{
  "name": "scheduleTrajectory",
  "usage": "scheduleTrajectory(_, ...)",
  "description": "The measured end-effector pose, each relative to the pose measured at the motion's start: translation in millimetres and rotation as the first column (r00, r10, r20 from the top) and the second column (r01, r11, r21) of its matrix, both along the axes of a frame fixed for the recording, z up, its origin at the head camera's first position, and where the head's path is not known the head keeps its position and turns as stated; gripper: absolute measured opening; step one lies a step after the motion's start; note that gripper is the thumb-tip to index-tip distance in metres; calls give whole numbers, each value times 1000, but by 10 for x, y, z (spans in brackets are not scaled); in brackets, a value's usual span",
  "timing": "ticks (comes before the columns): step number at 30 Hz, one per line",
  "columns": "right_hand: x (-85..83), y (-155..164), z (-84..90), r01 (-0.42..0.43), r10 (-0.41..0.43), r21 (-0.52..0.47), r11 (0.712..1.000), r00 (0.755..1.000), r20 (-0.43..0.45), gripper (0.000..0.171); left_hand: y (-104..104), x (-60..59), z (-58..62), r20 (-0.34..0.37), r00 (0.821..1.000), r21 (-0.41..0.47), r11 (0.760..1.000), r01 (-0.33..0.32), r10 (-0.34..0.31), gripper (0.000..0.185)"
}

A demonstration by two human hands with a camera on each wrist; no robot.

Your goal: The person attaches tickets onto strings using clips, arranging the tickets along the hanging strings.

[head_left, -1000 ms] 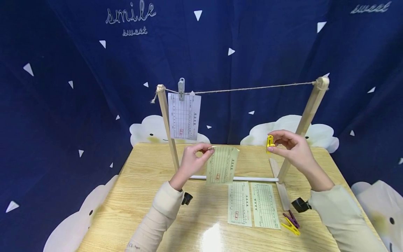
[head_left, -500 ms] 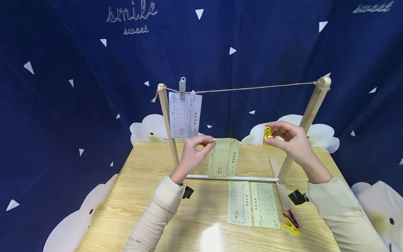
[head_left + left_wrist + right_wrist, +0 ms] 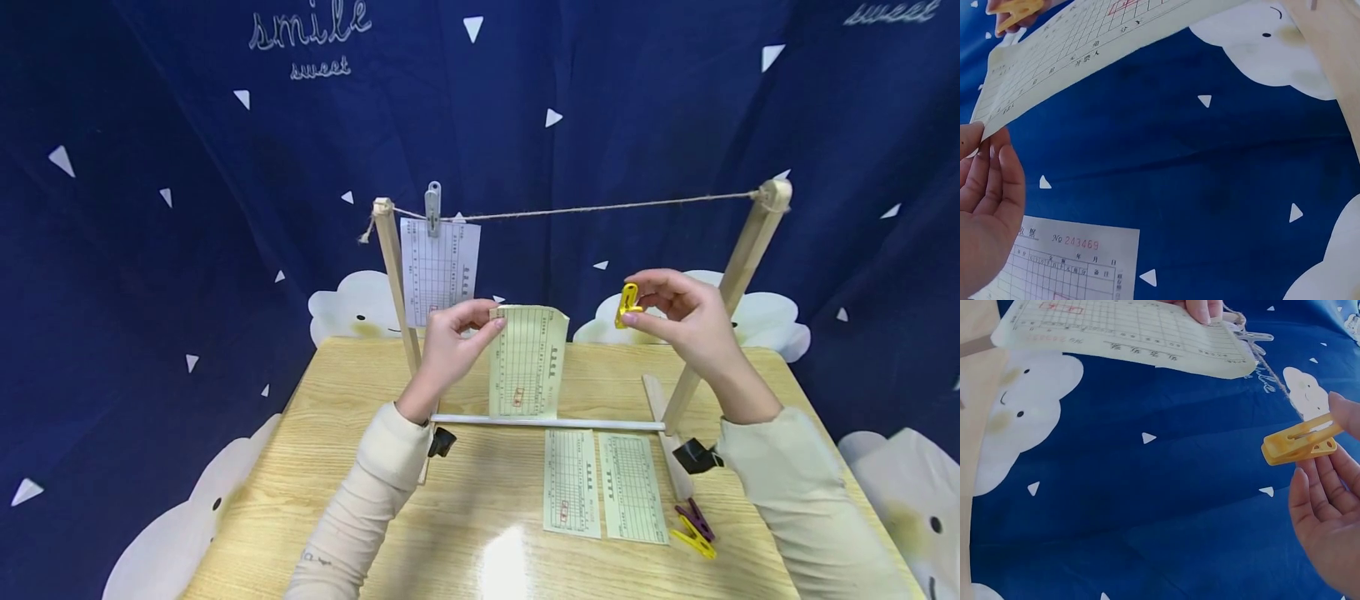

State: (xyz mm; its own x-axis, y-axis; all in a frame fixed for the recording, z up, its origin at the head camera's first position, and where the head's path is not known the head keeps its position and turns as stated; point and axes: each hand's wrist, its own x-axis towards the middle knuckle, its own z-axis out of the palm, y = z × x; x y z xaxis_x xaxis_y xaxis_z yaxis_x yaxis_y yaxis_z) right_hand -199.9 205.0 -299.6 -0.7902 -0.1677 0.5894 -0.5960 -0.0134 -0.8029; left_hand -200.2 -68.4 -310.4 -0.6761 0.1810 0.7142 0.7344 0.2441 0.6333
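My left hand (image 3: 454,343) pinches a pale green receipt slip (image 3: 529,362) by its upper left corner. The slip hangs upright in front of the wooden frame, lower than the twine (image 3: 600,207). Between thumb and fingers of my right hand (image 3: 693,329) is a yellow clothespin (image 3: 1297,442), held to the right of the slip and apart from it. A white receipt slip (image 3: 438,271) hangs at the left end of the twine under a grey clothespin (image 3: 432,208); my left hand covers its lower right corner in the head view.
Two pale green slips (image 3: 572,483) lie on the wooden table (image 3: 337,400). Right of them lie another yellow clothespin (image 3: 694,537) and a purple clothespin (image 3: 697,518). Wooden posts (image 3: 738,258) stand at both ends of the twine, with a white rod (image 3: 600,423) low between them.
Both hands have risen, the left with the green slip and the right with the yellow clothespin. My right hand has also moved a little left, toward the slip.
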Motion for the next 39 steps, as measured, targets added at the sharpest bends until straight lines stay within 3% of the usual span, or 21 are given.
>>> scheduleTrajectory(2,0,-10,18,-16,16,-16,1000,1000,-4,35,-12,-12,8,7,1000,6,1000,1,-1,12)
scheduleTrajectory(10,36,-57,62,-12,12,-19,1000,1000,19,35,-140,-187,-147,-15,1000,9,1000,-4,4,14)
scheduleTrajectory(13,57,-61,121,-19,19,6,1000,1000,-1,34,-178,-177,-107,-7,1000,24,1000,-11,11,14)
scheduleTrajectory(24,29,-156,505,-12,15,79,997,999,-41,32,-141,-193,139,138,990,155,986,-60,38,13)
scheduleTrajectory(30,-55,-226,661,-12,13,95,995,1000,-8,30,-102,-276,213,152,986,201,975,-93,62,12)
scheduleTrajectory(39,-186,-324,801,-89,89,4,996,996,15,26,-73,-401,338,145,986,232,966,-114,81,16)
